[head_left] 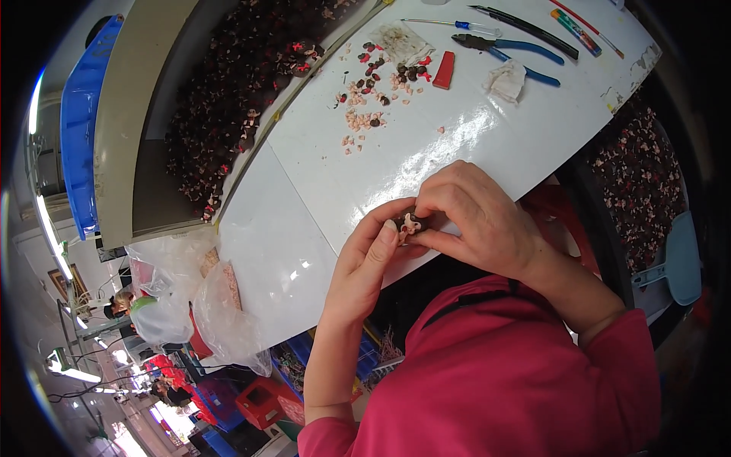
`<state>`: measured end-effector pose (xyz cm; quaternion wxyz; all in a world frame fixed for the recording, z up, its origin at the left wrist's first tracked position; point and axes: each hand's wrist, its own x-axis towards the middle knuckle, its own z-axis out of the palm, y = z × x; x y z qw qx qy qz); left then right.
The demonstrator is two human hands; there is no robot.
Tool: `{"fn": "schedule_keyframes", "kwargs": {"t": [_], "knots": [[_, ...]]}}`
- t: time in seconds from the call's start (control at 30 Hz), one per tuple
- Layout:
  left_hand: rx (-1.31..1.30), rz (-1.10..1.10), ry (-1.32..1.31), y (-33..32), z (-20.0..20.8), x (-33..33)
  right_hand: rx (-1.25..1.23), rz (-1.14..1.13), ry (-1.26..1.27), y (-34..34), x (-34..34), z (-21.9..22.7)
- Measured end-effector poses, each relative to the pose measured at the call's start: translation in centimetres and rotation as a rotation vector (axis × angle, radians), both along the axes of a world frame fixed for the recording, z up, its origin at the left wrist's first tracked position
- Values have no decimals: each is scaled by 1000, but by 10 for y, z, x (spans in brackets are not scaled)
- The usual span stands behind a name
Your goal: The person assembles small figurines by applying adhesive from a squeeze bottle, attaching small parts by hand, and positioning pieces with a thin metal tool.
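Between my two hands is a small dark brown and pale pink toy figure [412, 224], held just over the table's near edge. My left hand [371, 247] pinches it from the left, its thumb lying along the front. From the right, the bent fingers of my right hand [476, 213] close on the figure's other side; their tips partly cover it. Past my hands, small pale pink pieces [362, 120] lie scattered on the white table [304, 171], among dark brown and red pieces [373, 72].
A large bin [148, 175] heaped with brown figures [228, 99] stands at the left. Pliers [525, 53], a screwdriver [457, 26], a red wedge-shaped piece [444, 70] and cloths [505, 81] lie at the back. Another full container [640, 175] and a blue dustpan [682, 259] are at right.
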<state>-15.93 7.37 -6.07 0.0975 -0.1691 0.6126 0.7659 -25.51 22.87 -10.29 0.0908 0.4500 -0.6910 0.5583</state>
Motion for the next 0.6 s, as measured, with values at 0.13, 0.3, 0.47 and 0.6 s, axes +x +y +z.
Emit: {"fn": "schedule_keyframes", "kwargs": {"t": [0.13, 0.3, 0.47, 0.6], "knots": [[-48, 9, 24, 1, -2, 1, -14, 11, -13, -1, 0, -2], [-64, 0, 11, 1, -2, -1, -31, 56, -63, 0, 0, 0], [-43, 36, -32, 1, 3, 0, -16, 98, -55, 2, -2, 2], [65, 106, -21, 7, 8, 3, -39, 52, -40, -1, 1, -1]]}}
